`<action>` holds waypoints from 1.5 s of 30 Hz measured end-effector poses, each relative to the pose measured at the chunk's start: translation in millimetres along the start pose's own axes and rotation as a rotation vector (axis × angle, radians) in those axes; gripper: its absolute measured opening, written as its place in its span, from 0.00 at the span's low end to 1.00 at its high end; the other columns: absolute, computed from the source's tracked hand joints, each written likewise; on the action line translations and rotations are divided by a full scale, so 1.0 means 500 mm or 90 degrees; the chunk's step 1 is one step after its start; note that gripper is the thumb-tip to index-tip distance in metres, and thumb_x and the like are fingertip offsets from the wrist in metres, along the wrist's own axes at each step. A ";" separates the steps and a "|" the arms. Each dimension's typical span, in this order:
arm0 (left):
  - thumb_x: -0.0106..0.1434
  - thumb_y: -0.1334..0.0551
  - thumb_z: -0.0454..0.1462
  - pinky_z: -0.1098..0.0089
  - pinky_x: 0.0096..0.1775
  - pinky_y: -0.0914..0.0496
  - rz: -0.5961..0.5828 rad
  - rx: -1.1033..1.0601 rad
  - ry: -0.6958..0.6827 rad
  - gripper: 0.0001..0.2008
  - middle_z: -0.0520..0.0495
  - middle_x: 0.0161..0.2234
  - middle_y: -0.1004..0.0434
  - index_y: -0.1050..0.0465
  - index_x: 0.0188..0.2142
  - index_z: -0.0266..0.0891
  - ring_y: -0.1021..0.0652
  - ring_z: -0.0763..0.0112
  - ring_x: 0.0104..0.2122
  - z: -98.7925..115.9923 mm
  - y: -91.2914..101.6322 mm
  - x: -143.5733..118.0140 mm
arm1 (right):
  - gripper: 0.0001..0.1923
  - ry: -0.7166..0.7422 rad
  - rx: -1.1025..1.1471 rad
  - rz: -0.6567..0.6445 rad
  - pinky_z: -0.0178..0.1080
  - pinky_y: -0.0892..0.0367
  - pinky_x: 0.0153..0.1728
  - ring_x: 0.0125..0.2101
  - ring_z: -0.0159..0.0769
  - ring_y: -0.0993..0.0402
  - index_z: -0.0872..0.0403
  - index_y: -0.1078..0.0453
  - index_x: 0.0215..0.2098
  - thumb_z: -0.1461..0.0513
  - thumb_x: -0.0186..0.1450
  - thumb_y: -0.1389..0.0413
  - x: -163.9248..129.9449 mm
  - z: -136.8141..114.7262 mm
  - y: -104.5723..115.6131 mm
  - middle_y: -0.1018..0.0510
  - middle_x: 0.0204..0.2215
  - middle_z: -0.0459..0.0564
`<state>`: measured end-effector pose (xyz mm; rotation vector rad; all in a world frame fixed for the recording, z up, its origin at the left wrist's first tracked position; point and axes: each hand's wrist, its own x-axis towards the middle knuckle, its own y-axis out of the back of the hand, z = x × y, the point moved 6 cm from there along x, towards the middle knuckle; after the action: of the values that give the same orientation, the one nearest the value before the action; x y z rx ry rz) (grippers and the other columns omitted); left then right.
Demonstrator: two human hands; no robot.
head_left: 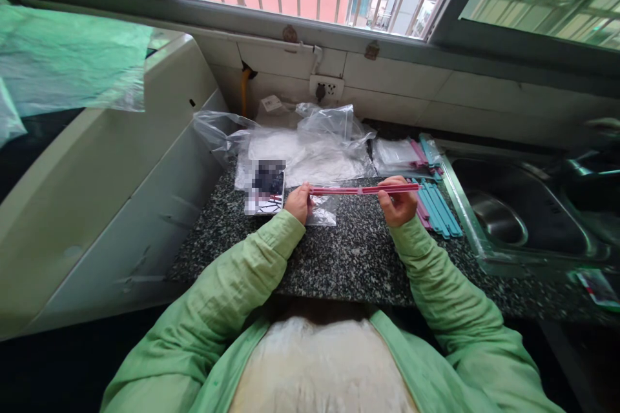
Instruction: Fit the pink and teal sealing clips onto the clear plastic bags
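Just right of a partly blurred card (270, 205) on the counter (349, 258), the left hand (298, 203) pinches one end of a red strip (341, 191), held crosswise nearer than some clear bags (324, 158). The right hand (398, 201), apart from the left, grips it near the other end, beside teal strips (438, 206) and the sink (523, 200).

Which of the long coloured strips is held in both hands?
The red strip, spanning from the left hand to the right hand; the blue strips and pink strips lie beside the sink.
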<state>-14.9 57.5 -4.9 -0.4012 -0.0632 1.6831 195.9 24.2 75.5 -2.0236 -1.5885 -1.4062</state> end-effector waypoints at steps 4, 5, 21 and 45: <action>0.57 0.45 0.47 0.77 0.12 0.49 -0.008 -0.005 0.010 0.18 0.57 0.09 0.45 0.36 0.20 0.35 0.43 0.82 0.09 -0.022 0.003 0.013 | 0.07 -0.019 0.014 0.009 0.37 0.34 0.25 0.29 0.34 0.33 0.55 0.34 0.31 0.60 0.57 0.49 -0.003 0.007 0.000 0.31 0.27 0.50; 0.57 0.46 0.47 0.77 0.12 0.49 -0.011 -0.005 0.011 0.18 0.57 0.09 0.45 0.36 0.20 0.35 0.43 0.82 0.09 -0.027 0.004 0.015 | 0.07 -0.022 0.015 0.011 0.38 0.34 0.25 0.29 0.34 0.33 0.55 0.34 0.31 0.60 0.57 0.49 -0.003 0.007 0.000 0.31 0.28 0.50; 0.60 0.46 0.39 0.78 0.13 0.46 0.015 -0.071 0.059 0.15 0.57 0.10 0.43 0.38 0.19 0.34 0.42 0.84 0.09 -0.024 0.001 0.009 | 0.06 -0.098 0.155 0.029 0.35 0.34 0.24 0.27 0.32 0.32 0.56 0.33 0.31 0.61 0.58 0.48 -0.006 0.016 -0.009 0.31 0.26 0.48; 0.56 0.44 0.49 0.78 0.11 0.51 0.005 -0.022 0.043 0.19 0.58 0.08 0.45 0.39 0.20 0.34 0.44 0.85 0.08 -0.022 0.002 0.009 | 0.07 -0.090 0.135 -0.021 0.33 0.35 0.22 0.25 0.30 0.33 0.55 0.34 0.30 0.59 0.57 0.48 -0.009 0.018 -0.019 0.31 0.26 0.49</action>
<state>-12.9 59.5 -16.5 -0.4845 -0.0400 1.6772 192.8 31.1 63.8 -2.0169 -1.7526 -1.0735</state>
